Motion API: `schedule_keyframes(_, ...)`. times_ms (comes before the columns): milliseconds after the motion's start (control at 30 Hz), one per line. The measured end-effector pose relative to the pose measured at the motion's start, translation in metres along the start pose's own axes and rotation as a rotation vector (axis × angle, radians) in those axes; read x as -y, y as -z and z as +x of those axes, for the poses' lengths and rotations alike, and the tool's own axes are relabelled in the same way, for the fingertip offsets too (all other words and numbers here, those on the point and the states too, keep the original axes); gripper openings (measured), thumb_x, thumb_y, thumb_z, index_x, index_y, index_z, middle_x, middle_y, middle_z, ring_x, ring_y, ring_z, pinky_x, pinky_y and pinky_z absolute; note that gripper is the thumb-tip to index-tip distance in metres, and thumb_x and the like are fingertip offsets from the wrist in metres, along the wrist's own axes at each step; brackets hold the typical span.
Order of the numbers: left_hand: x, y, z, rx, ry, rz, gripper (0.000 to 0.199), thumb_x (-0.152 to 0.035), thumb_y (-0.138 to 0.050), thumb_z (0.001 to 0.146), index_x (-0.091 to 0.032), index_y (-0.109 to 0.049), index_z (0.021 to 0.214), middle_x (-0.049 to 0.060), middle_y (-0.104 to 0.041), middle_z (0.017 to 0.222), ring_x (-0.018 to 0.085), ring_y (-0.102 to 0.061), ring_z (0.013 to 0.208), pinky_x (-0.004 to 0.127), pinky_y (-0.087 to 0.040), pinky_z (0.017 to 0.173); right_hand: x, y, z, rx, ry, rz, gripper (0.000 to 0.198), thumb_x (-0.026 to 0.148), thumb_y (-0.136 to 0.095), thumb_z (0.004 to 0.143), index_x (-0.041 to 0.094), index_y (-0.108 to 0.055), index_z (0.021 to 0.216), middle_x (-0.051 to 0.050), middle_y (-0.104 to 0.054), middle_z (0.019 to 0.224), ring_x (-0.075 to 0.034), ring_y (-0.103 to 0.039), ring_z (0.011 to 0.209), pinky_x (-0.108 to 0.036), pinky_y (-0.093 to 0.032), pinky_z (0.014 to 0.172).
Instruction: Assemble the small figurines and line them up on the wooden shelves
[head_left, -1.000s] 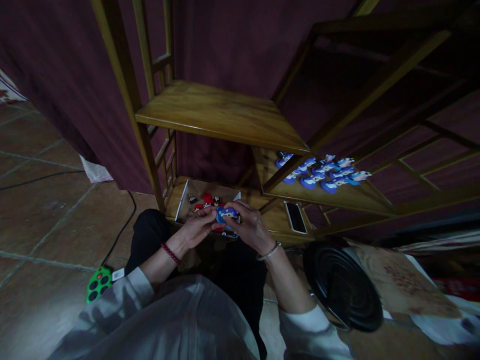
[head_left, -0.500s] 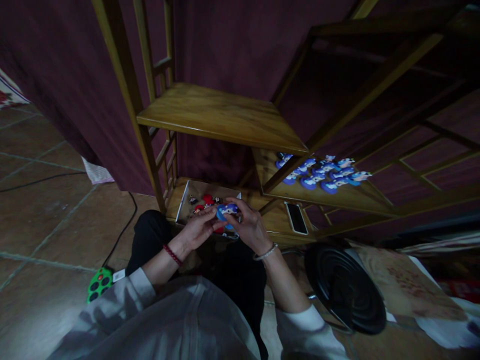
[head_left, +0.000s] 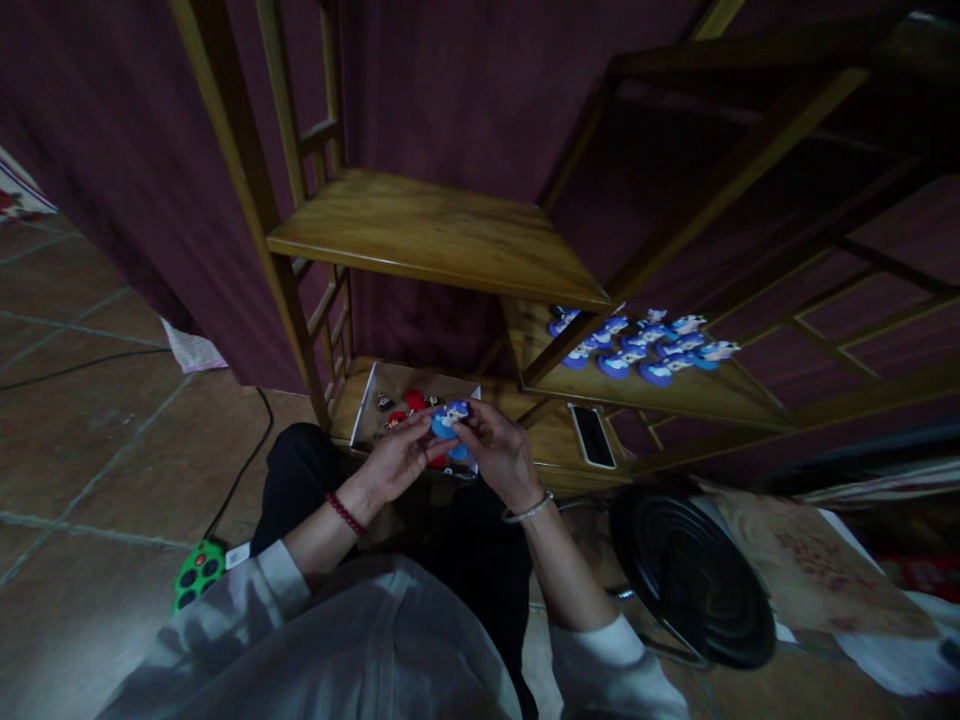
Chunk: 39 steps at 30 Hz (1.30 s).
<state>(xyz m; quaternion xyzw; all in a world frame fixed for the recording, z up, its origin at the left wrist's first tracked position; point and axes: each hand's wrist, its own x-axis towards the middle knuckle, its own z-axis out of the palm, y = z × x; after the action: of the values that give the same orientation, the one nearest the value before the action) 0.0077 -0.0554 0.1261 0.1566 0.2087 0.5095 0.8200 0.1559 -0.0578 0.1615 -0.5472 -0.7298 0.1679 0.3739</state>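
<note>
Between my two hands is a small blue, white and purple figurine [head_left: 448, 418] on a round blue base. My left hand [head_left: 399, 457] grips the base from the left, its fingertips pressed against it. From the right, my right hand [head_left: 501, 452] holds the figurine between thumb and fingers. Just beyond and below my hands, a shallow white-edged box [head_left: 363, 408] stands on the low shelf. Red and dark figurines [head_left: 415, 400] lie in it, along with something blue partly covered by my hands.
Several blue and purple figurines [head_left: 660, 358] stand in rows on the shelf at right. A phone [head_left: 592, 436] lies on the lower wooden shelf [head_left: 541, 440]. A bare upper board [head_left: 435, 235] juts out above. A black round stool [head_left: 694, 575] is at right; a green device [head_left: 199, 574] lies on the floor.
The figurine has turned slightly in my fingers and stands more upright. My right fingers have shifted on it, and the view has moved a little.
</note>
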Motion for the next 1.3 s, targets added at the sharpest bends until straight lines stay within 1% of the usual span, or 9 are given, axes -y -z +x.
schedule_keyframes(133, 0.001, -0.001, 0.001, -0.014, -0.003, -0.012, 0.013, -0.01, -0.054, 0.078, -0.01, -0.063, 0.088, 0.006, -0.066, 0.093, 0.017, -0.062, 0.087, 0.039, -0.045, 0.09, -0.004, -0.001, 0.0, -0.023, -0.008, 0.011, 0.029, 0.033, -0.057, 0.078, 0.019, -0.059, 0.103, -0.004, -0.065, 0.085, -0.015, -0.06, 0.074, -0.028, -0.05, 0.069)
schedule_keyframes(333, 0.002, -0.003, 0.002, -0.04, 0.01, 0.001, 0.014, -0.01, -0.055, 0.078, -0.01, -0.063, 0.09, 0.007, -0.066, 0.092, 0.018, -0.062, 0.087, 0.04, -0.044, 0.091, -0.009, -0.002, -0.003, -0.035, -0.037, 0.021, 0.031, 0.035, -0.055, 0.079, 0.017, -0.058, 0.104, -0.006, -0.064, 0.086, -0.017, -0.061, 0.077, -0.03, -0.05, 0.071)
schedule_keyframes(433, 0.003, -0.005, 0.003, -0.028, 0.001, 0.004, 0.014, -0.01, -0.056, 0.077, -0.009, -0.063, 0.089, 0.008, -0.066, 0.091, 0.017, -0.062, 0.087, 0.039, -0.044, 0.092, -0.008, 0.0, -0.004, -0.038, -0.014, 0.045, 0.029, 0.035, -0.054, 0.08, 0.018, -0.058, 0.103, -0.005, -0.063, 0.088, -0.016, -0.06, 0.079, -0.029, -0.049, 0.072)
schedule_keyframes(533, 0.003, -0.007, 0.004, -0.011, -0.018, 0.014, 0.014, -0.01, -0.057, 0.077, -0.009, -0.063, 0.089, 0.008, -0.065, 0.091, 0.017, -0.062, 0.086, 0.038, -0.046, 0.089, -0.006, 0.003, -0.005, -0.019, 0.009, 0.078, 0.029, 0.037, -0.053, 0.08, 0.018, -0.058, 0.103, -0.005, -0.062, 0.09, -0.016, -0.06, 0.08, -0.028, -0.049, 0.073)
schedule_keyframes(667, 0.005, -0.011, 0.005, -0.042, -0.022, 0.026, 0.01, -0.01, -0.058, 0.076, -0.01, -0.063, 0.085, 0.007, -0.066, 0.089, 0.016, -0.063, 0.083, 0.034, -0.048, 0.085, -0.006, 0.006, -0.006, -0.027, 0.005, 0.046, 0.032, 0.038, -0.058, 0.077, 0.019, -0.058, 0.103, -0.005, -0.062, 0.088, -0.017, -0.058, 0.079, -0.029, -0.048, 0.07)
schedule_keyframes(767, 0.007, -0.014, 0.005, -0.062, -0.012, 0.045, 0.014, -0.01, -0.057, 0.077, -0.01, -0.063, 0.089, 0.008, -0.066, 0.09, 0.015, -0.063, 0.082, 0.03, -0.05, 0.082, -0.007, 0.009, -0.009, -0.04, 0.017, 0.006, 0.035, 0.039, -0.06, 0.076, 0.019, -0.057, 0.104, -0.006, -0.061, 0.089, -0.017, -0.058, 0.079, -0.029, -0.048, 0.07)
schedule_keyframes(933, 0.016, -0.021, 0.005, -0.037, 0.004, 0.087, 0.017, -0.009, -0.058, 0.076, -0.011, -0.063, 0.092, 0.008, -0.065, 0.093, 0.014, -0.063, 0.081, 0.027, -0.051, 0.078, -0.012, 0.016, -0.015, -0.062, 0.018, -0.065, 0.034, 0.036, -0.062, 0.074, 0.019, -0.058, 0.103, -0.007, -0.062, 0.091, -0.02, -0.057, 0.087, -0.033, -0.048, 0.078)
schedule_keyframes(1133, 0.032, -0.033, 0.008, -0.055, 0.046, 0.123, 0.014, -0.008, -0.058, 0.075, -0.011, -0.063, 0.088, 0.007, -0.065, 0.09, 0.014, -0.062, 0.078, 0.025, -0.052, 0.07, -0.025, 0.029, -0.029, -0.064, -0.009, -0.091, 0.035, 0.038, -0.061, 0.075, 0.02, -0.058, 0.105, -0.008, -0.062, 0.097, -0.021, -0.057, 0.091, -0.035, -0.047, 0.08)
schedule_keyframes(1300, 0.045, -0.044, 0.009, -0.041, 0.1, 0.159, 0.015, -0.009, -0.058, 0.076, -0.012, -0.062, 0.089, 0.006, -0.065, 0.088, 0.012, -0.061, 0.075, 0.026, -0.05, 0.073, -0.034, 0.043, -0.042, -0.048, -0.035, -0.12, 0.035, 0.039, -0.061, 0.074, 0.021, -0.058, 0.104, -0.007, -0.062, 0.099, -0.021, -0.056, 0.091, -0.035, -0.048, 0.077)
